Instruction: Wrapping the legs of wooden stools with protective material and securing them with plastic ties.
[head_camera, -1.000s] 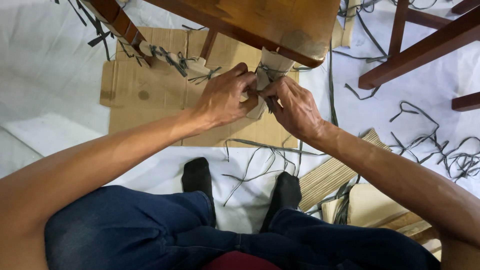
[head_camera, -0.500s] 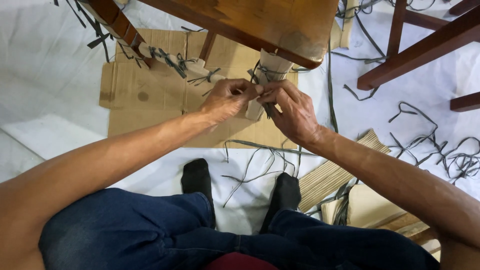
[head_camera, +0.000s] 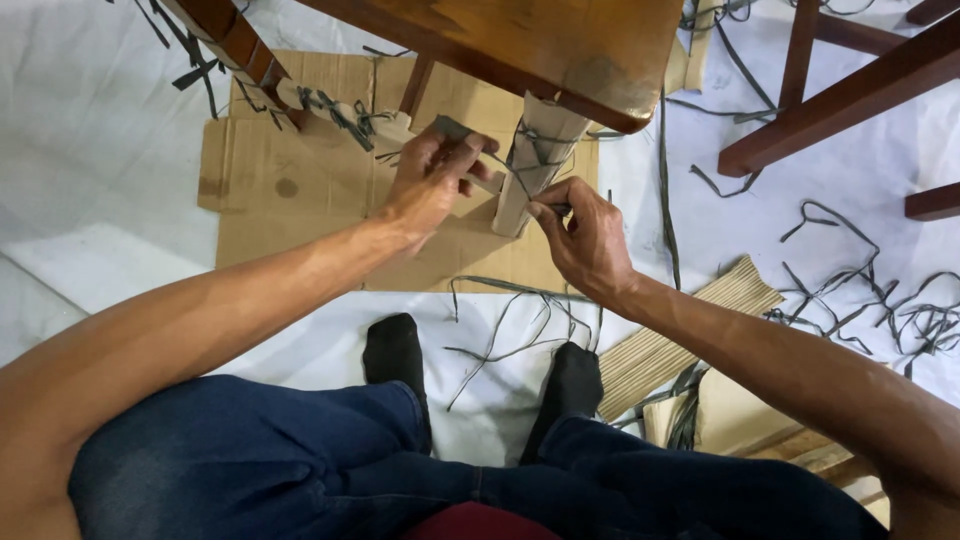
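1. Wrapped chair leg (head_camera: 530, 170): stood at about 12 o'clock from the seated person, under the corner of the wooden chair seat (head_camera: 540, 45). A pale cardboard sleeve covered it. Dark strap (head_camera: 500, 165) ran around its upper part; the lower part carried no binding that could be seen.
2. Left hand (head_camera: 430, 180): at 11 o'clock, fingers closed in a pinch on one end of the strap, drawn away from the leg.
3. Right hand (head_camera: 585, 235): at 1 o'clock, thumb and forefinger pinching the other end, just beside the leg.
4. Wrapped rail (head_camera: 340, 112): at 10 o'clock, already sleeved and tied in several places, knots and tails showing. Judged finished.
5. State of work: the tie on the leg looked mid-knot, ends taut and apart, not yet cinched. Judged partly done; the leg's lower ties remained.
6. Cardboard sheet (head_camera: 290, 190): flat beneath leg and rail, on white floor covering (head_camera: 90, 150).
7. Loose strap offcuts (head_camera: 870, 300): scattered at 2 to 3 o'clock; more lay near the feet.
8. Corrugated cardboard pieces (head_camera: 670, 340): at 4 o'clock, unused.
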